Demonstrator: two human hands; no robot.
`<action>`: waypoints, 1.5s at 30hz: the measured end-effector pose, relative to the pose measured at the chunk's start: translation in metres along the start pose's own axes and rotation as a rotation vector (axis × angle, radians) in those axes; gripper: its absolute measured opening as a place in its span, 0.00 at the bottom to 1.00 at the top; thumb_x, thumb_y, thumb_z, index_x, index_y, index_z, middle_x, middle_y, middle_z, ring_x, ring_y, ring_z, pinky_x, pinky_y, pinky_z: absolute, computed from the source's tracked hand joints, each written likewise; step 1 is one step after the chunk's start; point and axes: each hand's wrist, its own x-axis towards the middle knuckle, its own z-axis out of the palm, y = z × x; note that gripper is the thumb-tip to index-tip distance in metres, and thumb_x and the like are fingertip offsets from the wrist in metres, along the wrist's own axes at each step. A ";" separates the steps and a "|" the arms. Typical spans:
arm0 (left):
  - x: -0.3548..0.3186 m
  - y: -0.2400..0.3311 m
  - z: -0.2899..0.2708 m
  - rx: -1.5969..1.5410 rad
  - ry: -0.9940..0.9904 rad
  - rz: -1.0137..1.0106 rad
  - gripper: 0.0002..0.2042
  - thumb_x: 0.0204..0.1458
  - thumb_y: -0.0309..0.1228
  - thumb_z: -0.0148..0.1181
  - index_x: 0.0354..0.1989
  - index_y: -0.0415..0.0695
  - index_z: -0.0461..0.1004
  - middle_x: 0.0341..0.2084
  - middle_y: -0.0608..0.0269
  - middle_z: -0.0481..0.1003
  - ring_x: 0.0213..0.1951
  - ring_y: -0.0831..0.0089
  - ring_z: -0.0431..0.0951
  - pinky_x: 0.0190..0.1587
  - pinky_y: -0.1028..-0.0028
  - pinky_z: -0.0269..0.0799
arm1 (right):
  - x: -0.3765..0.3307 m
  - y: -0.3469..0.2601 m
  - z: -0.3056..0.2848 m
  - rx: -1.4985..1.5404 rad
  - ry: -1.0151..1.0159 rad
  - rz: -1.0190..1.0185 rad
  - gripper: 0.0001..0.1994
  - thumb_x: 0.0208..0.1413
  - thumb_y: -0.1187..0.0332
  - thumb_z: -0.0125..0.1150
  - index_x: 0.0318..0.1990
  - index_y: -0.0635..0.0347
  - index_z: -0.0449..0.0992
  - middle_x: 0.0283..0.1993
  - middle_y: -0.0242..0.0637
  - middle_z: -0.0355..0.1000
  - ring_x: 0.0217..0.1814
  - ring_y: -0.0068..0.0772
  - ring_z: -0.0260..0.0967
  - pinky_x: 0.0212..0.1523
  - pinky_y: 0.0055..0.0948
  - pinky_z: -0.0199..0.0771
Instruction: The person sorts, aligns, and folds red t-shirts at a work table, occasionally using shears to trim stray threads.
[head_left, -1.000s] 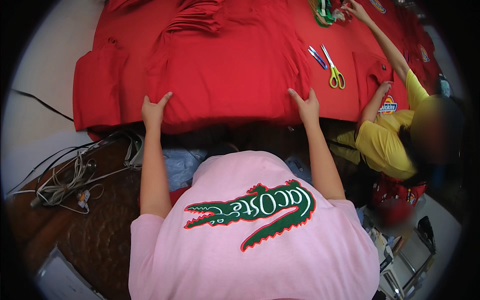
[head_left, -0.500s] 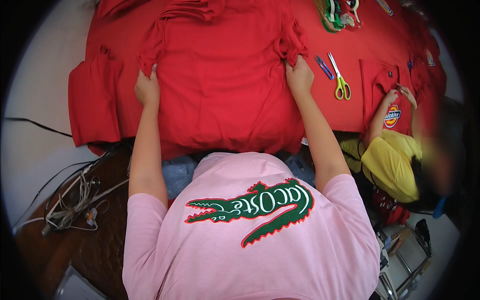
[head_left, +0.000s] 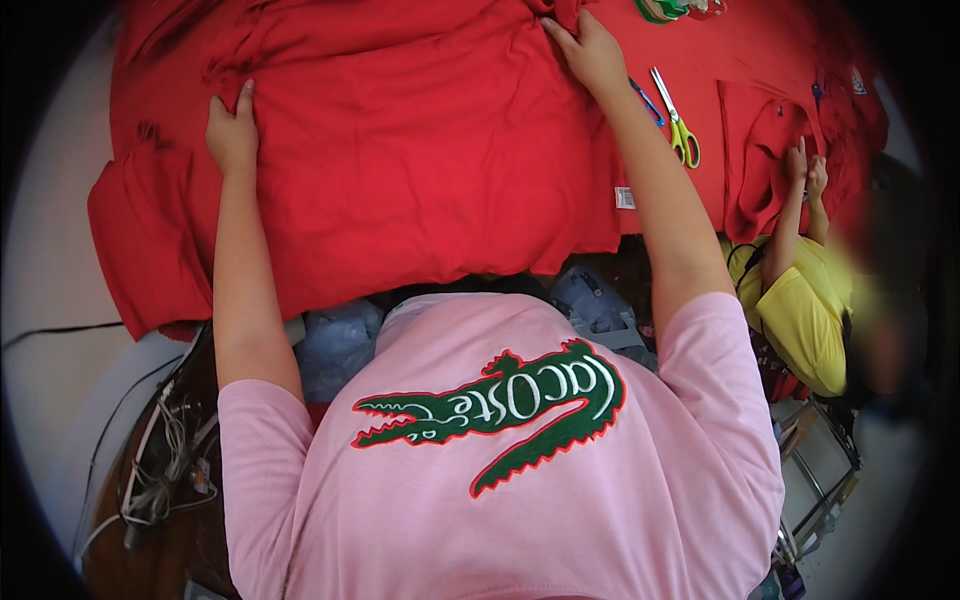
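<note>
Right hand (head_left: pixel 596 55) farther up rumpled red garment (head_left: pixel 400 160), pinched fold (head_left: pixel 567 12) in grip; left hand (head_left: pixel 233 132), grip unclear

Our left hand (head_left: pixel 233 130) was on the left side of a spread garment (head_left: pixel 400 180), our right hand (head_left: pixel 592 58) at its far right. Right of that hand and nearer us lay snips (head_left: pixel 649 102), then scissors (head_left: pixel 681 135); farther right, a co-worker (head_left: pixel 805 320). Nearer us than our left hand lay a folded garment (head_left: pixel 145 235), leftward, and cables (head_left: pixel 172 455), lower.
</note>
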 end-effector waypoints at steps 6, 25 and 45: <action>-0.132 -0.047 -0.101 -0.234 -0.479 -0.464 0.49 0.52 0.59 0.72 0.66 0.22 0.66 0.62 0.37 0.74 0.63 0.56 0.76 0.66 0.64 0.69 | -0.150 0.059 -0.062 0.594 -0.251 0.368 0.39 0.56 0.46 0.74 0.66 0.68 0.72 0.60 0.46 0.75 0.62 0.34 0.72 0.63 0.32 0.70; -0.178 -0.032 -0.164 -1.757 -0.490 -0.986 0.34 0.61 0.49 0.66 0.69 0.40 0.65 0.66 0.39 0.69 0.63 0.50 0.75 0.65 0.52 0.74 | -0.173 -0.020 -0.097 1.845 -0.403 0.671 0.22 0.68 0.62 0.61 0.63 0.61 0.67 0.65 0.53 0.72 0.66 0.52 0.73 0.60 0.47 0.78; -0.157 -0.076 -0.152 -1.168 0.030 -0.443 0.09 0.65 0.27 0.60 0.52 0.43 0.78 0.51 0.61 0.83 0.53 0.73 0.82 0.52 0.74 0.77 | -0.209 0.019 -0.074 0.527 -0.162 0.047 0.22 0.59 0.70 0.72 0.60 0.66 0.75 0.54 0.42 0.76 0.55 0.40 0.76 0.54 0.38 0.77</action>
